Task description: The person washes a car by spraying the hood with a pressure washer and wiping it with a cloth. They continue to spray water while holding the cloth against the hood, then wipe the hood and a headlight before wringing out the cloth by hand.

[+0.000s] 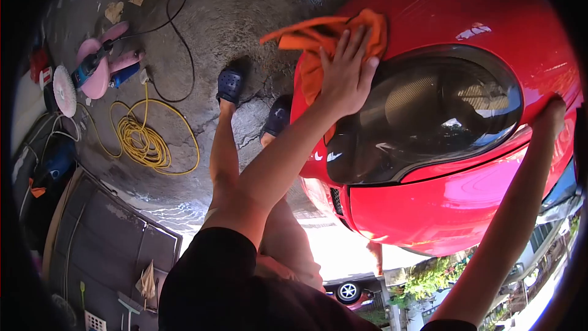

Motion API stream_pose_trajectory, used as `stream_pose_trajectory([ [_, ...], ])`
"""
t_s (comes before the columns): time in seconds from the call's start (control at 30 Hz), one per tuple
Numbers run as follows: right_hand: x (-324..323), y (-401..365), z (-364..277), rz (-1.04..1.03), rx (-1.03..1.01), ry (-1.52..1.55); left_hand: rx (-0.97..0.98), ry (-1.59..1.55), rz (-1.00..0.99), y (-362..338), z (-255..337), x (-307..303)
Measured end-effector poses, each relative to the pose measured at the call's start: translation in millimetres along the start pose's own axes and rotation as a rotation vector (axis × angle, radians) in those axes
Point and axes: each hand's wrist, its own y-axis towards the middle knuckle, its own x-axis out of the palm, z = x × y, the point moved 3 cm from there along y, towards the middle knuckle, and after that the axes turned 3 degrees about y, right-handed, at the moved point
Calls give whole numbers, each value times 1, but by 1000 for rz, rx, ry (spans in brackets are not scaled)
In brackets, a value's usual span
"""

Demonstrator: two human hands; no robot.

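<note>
My left hand [348, 79] lies palm down on an orange cloth [312, 76], with its fingers stretched out and the thumb a little apart. Part of the cloth hangs over the edge of a glossy red car's bodywork [422, 15], beside a dark headlight cover [429, 110]. Far to the right, my right hand [553, 113] is at the red bodywork beyond the headlight. Its fingers cannot be made out.
A polisher with a white round pad [64, 91] stands at the left on a pink stand [95, 70]. Near it a coiled yellow cord [144, 141] and a black cable lie on the concrete floor [245, 18]. A dark gate [110, 227] is at lower left.
</note>
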Motion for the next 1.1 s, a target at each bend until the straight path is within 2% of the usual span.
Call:
stream_pose_trajectory([
  [0.07,2,-1,0,11,-19,7,87,-104,-59,37,7,-4],
  [0.13,3,-1,2,26,-29,5,110,-188,-4,22,2,-2],
  [0.23,-2,-6,1,90,-28,-33,109,-106,121,-60,-15,6],
  [0.3,-5,-15,5,162,-82,-156,-65,-259,-59,-130,-22,-3],
  [0.33,-4,-29,9,160,-209,-161,-163,-532,-109,-163,-30,-5],
  [0.4,-5,-109,25,54,-599,23,-267,-669,-301,-194,-23,-51],
  [0.43,-21,-190,20,-86,-694,28,-401,-920,-309,-203,-14,-74],
  [0.47,-41,-267,19,-380,-674,113,-541,-1167,-318,-209,-3,-94],
  [0.5,-55,-324,45,-582,-822,135,-598,-1217,-345,-207,30,-127],
  [0.53,-79,-385,55,-823,-778,86,-659,-1263,-377,-206,67,-163],
  [0.57,-101,-436,69,-1034,-672,44,-627,-1278,-507,-209,81,-186],
  [0.6,-119,-474,79,-1277,-481,95,-633,-1245,-614,-212,98,-209],
  [0.67,-146,-533,80,-1692,392,679,-623,-1172,-817,-210,145,-255],
  [0.7,-150,-548,87,-1820,523,748,-581,-1021,-908,-209,165,-279],
  [0.73,-155,-561,91,-1951,662,819,-544,-856,-913,-203,172,-302],
  [0.8,-165,-581,50,-2058,464,751,-449,-544,-906,-182,195,-352],
  [0.83,-167,-589,22,-2109,362,705,-552,-499,-739,-174,192,-372],
  [0.93,-180,-609,-51,-2225,46,514,-523,-214,-573,-167,224,-424],
  [0.97,-183,-607,-64,-2034,-96,478,-474,-136,-443,-163,225,-430],
  [1.07,-196,-583,-98,-1698,-261,-43,-33,-9,-407,-124,203,-447],
  [1.1,-211,-573,-117,-1561,-405,-144,95,63,-404,-107,206,-454],
])
